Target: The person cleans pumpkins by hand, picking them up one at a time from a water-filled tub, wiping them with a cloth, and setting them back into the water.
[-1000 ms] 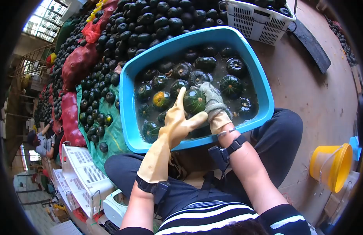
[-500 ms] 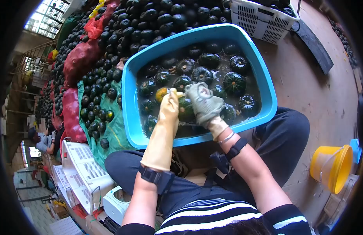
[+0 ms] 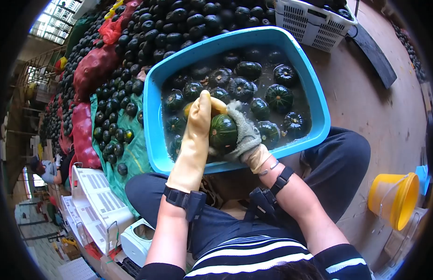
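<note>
My left hand (image 3: pixel 200 116), in a long cream rubber glove, grips a small dark green pumpkin (image 3: pixel 223 132) from its left side, with the fingers curving over its far end. Against the pumpkin's right side lies a grey-green cloth (image 3: pixel 244 130), wrapped round my gloved right hand (image 3: pixel 257 156); most of those fingers are hidden by it. Both hands are over the near part of a blue tub (image 3: pixel 321 109) of murky water. Several more green pumpkins (image 3: pixel 279 97) float in it, and one with an orange patch (image 3: pixel 187 110) is partly behind my left hand.
A large heap of dark pumpkins (image 3: pixel 179 23) rises behind the tub, with red net sacks (image 3: pixel 92 70) and green netting (image 3: pixel 132 161) at left. White crates (image 3: pixel 102 198) stand at lower left, another crate (image 3: pixel 314 25) at the back. A yellow bucket (image 3: pixel 394 200) is at right. Another person (image 3: pixel 49 171) sits far left.
The pumpkin has turned up into fuller view between my hands. My right hand and the cloth have moved from over its top to its right side.
</note>
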Demonstrator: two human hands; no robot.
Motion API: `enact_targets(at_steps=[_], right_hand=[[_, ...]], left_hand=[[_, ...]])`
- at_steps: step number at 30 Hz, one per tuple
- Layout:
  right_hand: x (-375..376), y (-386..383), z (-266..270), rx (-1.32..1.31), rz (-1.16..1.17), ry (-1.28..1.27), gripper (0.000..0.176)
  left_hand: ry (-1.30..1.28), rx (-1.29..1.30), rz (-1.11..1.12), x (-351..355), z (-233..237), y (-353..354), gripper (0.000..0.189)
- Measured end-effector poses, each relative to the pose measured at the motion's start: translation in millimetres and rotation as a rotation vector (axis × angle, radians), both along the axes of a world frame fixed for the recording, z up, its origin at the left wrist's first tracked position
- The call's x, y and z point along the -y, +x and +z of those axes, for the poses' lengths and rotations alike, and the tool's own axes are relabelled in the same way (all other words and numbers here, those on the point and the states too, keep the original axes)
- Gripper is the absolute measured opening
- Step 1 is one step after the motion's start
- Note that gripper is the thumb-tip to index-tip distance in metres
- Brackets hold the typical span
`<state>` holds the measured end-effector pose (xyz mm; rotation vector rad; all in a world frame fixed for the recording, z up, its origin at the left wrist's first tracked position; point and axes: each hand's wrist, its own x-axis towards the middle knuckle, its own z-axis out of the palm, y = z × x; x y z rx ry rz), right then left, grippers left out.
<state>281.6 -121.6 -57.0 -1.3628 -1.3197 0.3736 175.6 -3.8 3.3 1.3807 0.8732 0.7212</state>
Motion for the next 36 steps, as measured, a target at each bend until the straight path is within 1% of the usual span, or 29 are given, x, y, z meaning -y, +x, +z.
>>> enact_targets(at_steps=[1,2,3,4,5,6,7,8,9,10,12,14,15,16,17,18,20,21,22,24,25,26,27,28,30,31,32,34,36], right_hand=[[-3,-1,-11,0.007,0.001,0.001,0.096],[-5,-4,-13,-0.258,0.112,-0.01,0.098],[-3,-7,-17,-0.53,0.224,-0.025,0.1],[-3,-1,-20,-0.507,0.293,-0.147,0.095],[-13,2,-31,-0.388,0.244,-0.163,0.088],[-20,1,-45,-0.275,0.193,-0.181,0.082],[-26,6,-52,-0.55,0.268,-0.125,0.073],[-30,13,-57,-0.825,0.341,-0.067,0.064],[-26,21,-36,-0.126,0.067,-0.1,0.05],[-20,21,-5,-0.145,0.031,-0.333,0.043],[-24,18,-2,-0.103,-0.013,-0.411,0.037],[-30,19,-18,-0.006,-0.067,-0.393,0.034],[-27,15,-11,0.009,-0.084,-0.321,0.034],[-23,12,-5,0.024,-0.105,-0.247,0.034],[-23,6,2,-0.045,-0.129,-0.335,0.036],[-18,0,16,0.071,-0.155,-0.303,0.037],[-26,-14,44,0.627,-0.091,-0.6,0.041],[-21,-16,38,0.843,-0.119,-0.567,0.04],[-36,-14,9,0.86,-0.183,-0.497,0.048],[-33,12,0,0.165,0.147,0.014,0.023],[-30,9,-19,0.052,-0.031,0.029,0.022],[-35,27,-23,-0.032,0.136,-0.201,0.066],[-34,26,-29,-0.256,0.138,-0.256,0.064],[-34,22,-34,-0.481,0.138,-0.308,0.062],[-27,10,-6,-0.093,-0.07,-0.33,0.052],[-30,5,4,-0.081,-0.048,-0.428,0.042],[-39,-2,4,0.452,-0.045,-0.408,0.037],[-36,-3,-10,0.476,-0.169,-0.127,0.017],[-32,13,9,0.247,-0.018,-0.152,0.019]], left_hand=[[0.011,0.038,0.007,-2,-7,1,0.064],[0.009,0.042,0.006,-1,-13,3,0.064],[0.136,-0.098,0.126,1,-21,2,0.065],[0.263,-0.239,0.247,4,-27,0,0.066],[0.444,-0.446,0.265,10,-14,0,0.064],[0.665,-0.546,0.171,23,4,0,0.055],[0.843,-0.569,0.095,42,5,2,0.051],[1.018,-0.59,0.018,61,2,6,0.058],[0.931,-0.578,0.073,77,-11,3,0.069],[0.846,-0.567,0.12,85,-23,-1,0.084],[0.628,-0.659,0.006,88,6,-9,0.103],[0.418,-0.644,0.054,90,34,-11,0.098],[0.428,-0.497,0.067,77,24,-16,0.093],[0.282,-0.412,0.071,65,15,-21,0.086],[0.089,-0.36,0.0,53,16,-27,0.087],[-0.106,-0.307,-0.072,42,16,-31,0.089],[0.337,-0.713,-0.104,37,13,-26,0.091],[0.418,-0.783,-0.096,46,10,-18,0.087],[0.499,-0.852,-0.088,55,5,-9,0.084],[0.71,-0.749,-0.15,62,4,-10,0.087],[0.838,-0.683,-0.185,64,1,-12,0.088],[0.965,-0.617,-0.216,64,-2,-12,0.089],[0.987,-0.559,-0.175,62,-4,-11,0.093],[0.769,-0.534,-0.138,61,-5,-11,0.096],[0.818,-0.582,-0.034,60,-14,-12,0.096],[0.867,-0.736,-0.052,57,-19,-14,0.093],[0.913,-0.761,-0.009,57,-29,-13,0.085],[0.901,-0.745,0.031,58,-36,-10,0.077],[0.964,-0.673,0.01,65,-28,-7,0.072]])
